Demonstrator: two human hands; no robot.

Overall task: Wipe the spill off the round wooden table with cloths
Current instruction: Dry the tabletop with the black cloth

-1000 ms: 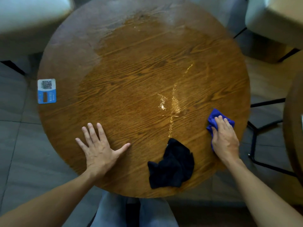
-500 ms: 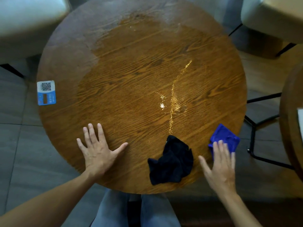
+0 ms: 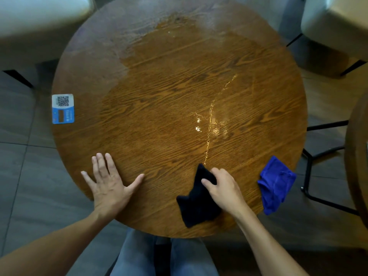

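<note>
The round wooden table [image 3: 159, 92] fills the view. A glossy spill [image 3: 211, 126] runs in a thin streak down its right-centre, ending just above a crumpled black cloth [image 3: 197, 204] near the front edge. My right hand [image 3: 223, 186] lies on the upper right part of that black cloth, fingers curled over it. A blue cloth [image 3: 275, 184] lies loose at the table's right edge, partly hanging over. My left hand [image 3: 108, 183] rests flat on the wood at the front left, fingers spread, holding nothing.
A blue and white QR sticker [image 3: 63, 108] sits on the table's left edge. Pale upholstered seats stand at the back left [image 3: 39, 22] and back right [image 3: 336, 24]. A black metal frame [image 3: 310, 176] and another wooden table's edge [image 3: 356, 166] are at right.
My right hand let go of the blue cloth, left it at the right edge, and moved left onto the black cloth. My left hand stayed in place.
</note>
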